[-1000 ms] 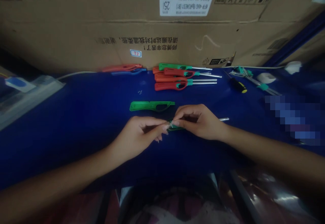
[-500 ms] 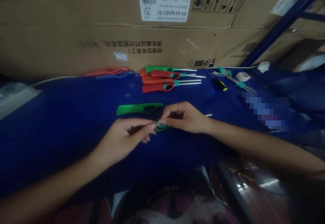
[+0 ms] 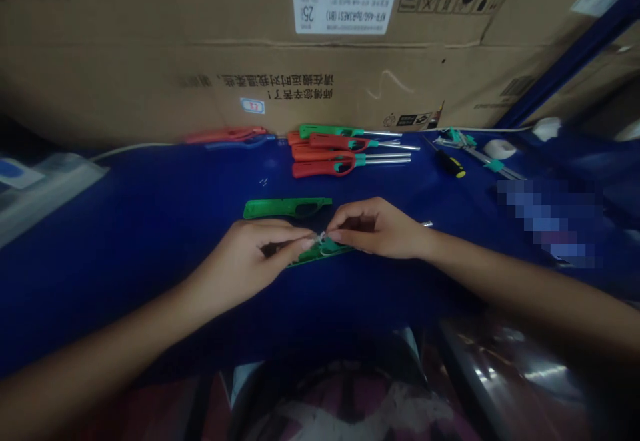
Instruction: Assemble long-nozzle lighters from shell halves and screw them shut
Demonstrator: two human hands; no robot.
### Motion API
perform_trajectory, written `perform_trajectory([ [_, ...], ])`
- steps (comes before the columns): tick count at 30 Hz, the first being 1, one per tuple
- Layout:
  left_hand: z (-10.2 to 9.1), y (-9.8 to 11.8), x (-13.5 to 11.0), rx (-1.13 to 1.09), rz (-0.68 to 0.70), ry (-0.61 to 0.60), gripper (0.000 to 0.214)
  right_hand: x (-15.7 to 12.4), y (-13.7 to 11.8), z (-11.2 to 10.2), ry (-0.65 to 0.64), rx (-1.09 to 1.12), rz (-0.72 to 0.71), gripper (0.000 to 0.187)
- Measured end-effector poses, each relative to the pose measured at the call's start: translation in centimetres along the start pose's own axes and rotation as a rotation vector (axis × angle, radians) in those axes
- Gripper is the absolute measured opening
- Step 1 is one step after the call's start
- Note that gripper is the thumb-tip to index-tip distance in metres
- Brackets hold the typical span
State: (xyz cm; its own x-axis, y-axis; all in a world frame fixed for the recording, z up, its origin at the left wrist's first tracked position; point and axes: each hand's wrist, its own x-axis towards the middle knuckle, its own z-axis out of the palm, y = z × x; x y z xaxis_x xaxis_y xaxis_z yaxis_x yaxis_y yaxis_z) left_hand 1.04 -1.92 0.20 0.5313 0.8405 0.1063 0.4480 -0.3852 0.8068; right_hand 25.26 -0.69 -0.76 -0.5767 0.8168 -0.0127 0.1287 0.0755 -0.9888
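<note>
My left hand point(image 3: 257, 257) and my right hand point(image 3: 377, 227) meet over a green lighter body point(image 3: 320, 252) that lies on the blue table point(image 3: 150, 227). Both hands pinch at a small pale part point(image 3: 321, 237) on top of it, fingertips almost touching. A metal tube tip point(image 3: 427, 225) of the lighter sticks out past my right wrist. A separate green handle shell point(image 3: 287, 208) lies just behind my hands, untouched.
Several finished red and green long-nosed lighters point(image 3: 345, 151) lie in a row at the back, with a red shell point(image 3: 227, 135) to their left. A yellow-and-black screwdriver point(image 3: 450, 163) and a white tape roll point(image 3: 500, 149) sit at right. Cardboard boxes point(image 3: 320, 47) wall the back.
My left hand has closed in on the green lighter body, so more of it shows under the fingers. The view swung right, then back left.
</note>
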Motion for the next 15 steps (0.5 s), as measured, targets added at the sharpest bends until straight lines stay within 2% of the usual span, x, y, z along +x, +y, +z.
perform_trajectory([
  [4,-0.75,-0.03,-0.19,0.154,0.087,0.012,0.022,-0.08,0.05,-0.3,-0.023,-0.015,0.052,0.025],
  [11,-0.62,-0.24,-0.34,0.191,0.01,-0.058,0.023,-0.11,0.12,-0.45,-0.007,-0.041,0.052,0.024],
  [15,-0.47,-0.39,-0.51,0.22,0.052,-0.054,0.017,-0.2,-0.03,-0.45,-0.004,-0.059,0.055,0.025],
])
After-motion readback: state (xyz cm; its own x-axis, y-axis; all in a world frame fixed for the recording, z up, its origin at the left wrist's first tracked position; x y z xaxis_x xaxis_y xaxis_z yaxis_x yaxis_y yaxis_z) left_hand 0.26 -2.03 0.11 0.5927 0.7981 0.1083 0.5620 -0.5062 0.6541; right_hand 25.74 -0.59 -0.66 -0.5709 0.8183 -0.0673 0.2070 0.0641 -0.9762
